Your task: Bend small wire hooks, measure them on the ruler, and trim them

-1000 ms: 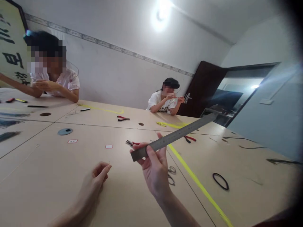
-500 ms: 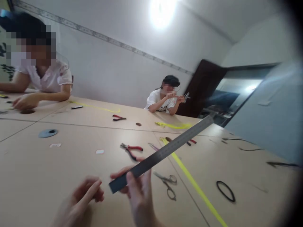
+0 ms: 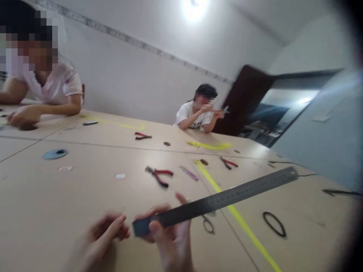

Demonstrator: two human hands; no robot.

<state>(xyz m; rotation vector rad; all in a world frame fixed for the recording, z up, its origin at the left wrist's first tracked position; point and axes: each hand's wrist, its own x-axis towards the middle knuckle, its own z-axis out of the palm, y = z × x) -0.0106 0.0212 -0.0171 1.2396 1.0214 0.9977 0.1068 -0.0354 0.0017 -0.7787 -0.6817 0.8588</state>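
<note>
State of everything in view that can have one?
Left hand: fingers curled, thumb against them; contents unclear.
Right hand: closed on ruler.
Ruler: held up, slanted.
Near pliers: handles spread.
Right-side pliers: handles spread.
Far pliers: handles spread.
Scissors: on table, partly hidden; can't tell open or shut.
Door: open.
Ceiling lamp: lit.

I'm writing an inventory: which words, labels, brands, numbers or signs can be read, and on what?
No text can be read.
Long grey metal ruler: scale marks, too blurred.
Flat white tag with reddish edging: faint marks, too blurred.
Small plain white tag: no marks visible.
Distant white short-sleeved shirt: dark print, too small.
</note>
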